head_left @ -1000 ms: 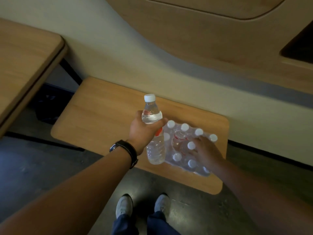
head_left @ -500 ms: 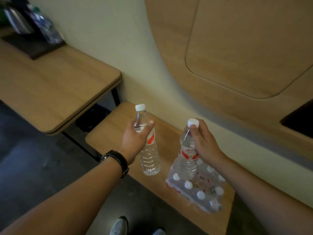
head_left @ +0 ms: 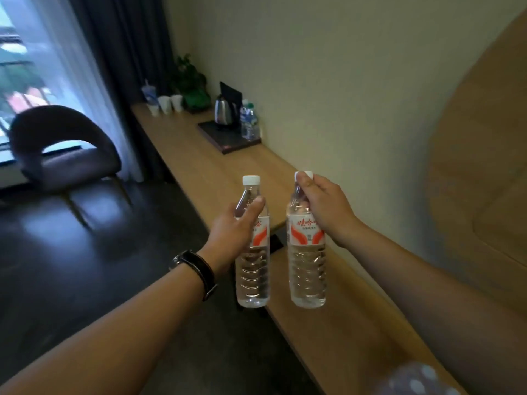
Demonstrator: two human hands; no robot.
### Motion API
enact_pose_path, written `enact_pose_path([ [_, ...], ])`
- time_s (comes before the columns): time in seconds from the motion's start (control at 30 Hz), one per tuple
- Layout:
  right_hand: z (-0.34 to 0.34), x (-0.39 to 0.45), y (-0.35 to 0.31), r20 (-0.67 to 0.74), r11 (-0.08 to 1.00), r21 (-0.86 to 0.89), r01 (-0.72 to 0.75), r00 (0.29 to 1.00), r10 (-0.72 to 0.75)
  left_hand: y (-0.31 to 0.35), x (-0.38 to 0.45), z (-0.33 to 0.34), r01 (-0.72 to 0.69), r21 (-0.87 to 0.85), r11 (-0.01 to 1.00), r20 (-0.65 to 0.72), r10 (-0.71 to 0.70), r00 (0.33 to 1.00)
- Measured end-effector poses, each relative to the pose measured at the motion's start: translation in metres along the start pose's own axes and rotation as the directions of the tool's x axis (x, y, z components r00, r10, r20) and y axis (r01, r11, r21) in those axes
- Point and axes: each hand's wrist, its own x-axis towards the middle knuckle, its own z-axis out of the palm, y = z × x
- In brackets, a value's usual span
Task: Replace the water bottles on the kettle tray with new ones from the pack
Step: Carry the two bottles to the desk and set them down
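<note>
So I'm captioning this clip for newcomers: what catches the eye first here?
Two full water bottles held upright side by side in the foreground: one in the left hand, one hanging from the right hand. Beyond them, the kettle stands on a dark tray on the long desk.

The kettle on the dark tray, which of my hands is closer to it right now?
Left, narrowly. The left hand, holding a bottle, sits almost straight below the kettle in the picture; the right hand, with its bottle, is off toward the wall side. Both are far short of it.
</note>
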Motion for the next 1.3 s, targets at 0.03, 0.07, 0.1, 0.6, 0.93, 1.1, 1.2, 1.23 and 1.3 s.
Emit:
enact_pose_path([
  [0.03,0.023,0.010,-0.014,0.024,1.000,0.001,0.002,1.000,-0.002,0.003,0.004,-0.025,-0.002,-0.002,1.000,-0.025,0.002,1.000],
  [0.07,0.046,0.020,-0.028,0.046,1.000,0.005,0.000,0.999,-0.001,0.005,0.009,-0.050,-0.012,0.005,1.000,-0.048,0.012,0.999],
  [0.1,0.070,0.029,-0.041,0.063,1.000,0.003,0.000,0.998,0.000,0.006,0.014,-0.075,-0.024,0.020,1.000,-0.079,0.026,0.997],
  [0.6,0.378,0.170,-0.162,0.275,0.994,0.113,0.010,0.960,-0.040,-0.006,0.106,-0.379,0.013,0.043,0.999,-0.387,0.005,0.922],
  [0.93,0.504,0.310,-0.182,0.418,0.982,0.179,0.059,0.899,-0.130,-0.020,0.238,-0.480,0.047,0.068,0.997,-0.525,-0.004,0.851],
  [1.1,0.552,0.391,-0.199,0.451,0.977,0.211,0.045,0.882,-0.137,-0.011,0.313,-0.525,0.046,0.049,0.998,-0.550,-0.012,0.835],
  [1.2,0.578,0.430,-0.213,0.452,0.979,0.195,0.060,0.880,-0.144,-0.006,0.353,-0.550,0.039,0.019,0.999,-0.542,-0.022,0.840],
  [1.23,0.587,0.442,-0.216,0.453,0.979,0.194,0.065,0.879,-0.148,-0.006,0.366,-0.557,0.035,0.013,0.999,-0.543,-0.022,0.840],
  [1.3,0.604,0.464,-0.220,0.460,0.979,0.194,0.054,0.877,-0.139,-0.005,0.390,-0.572,0.033,0.018,0.999,-0.532,-0.019,0.846],
])
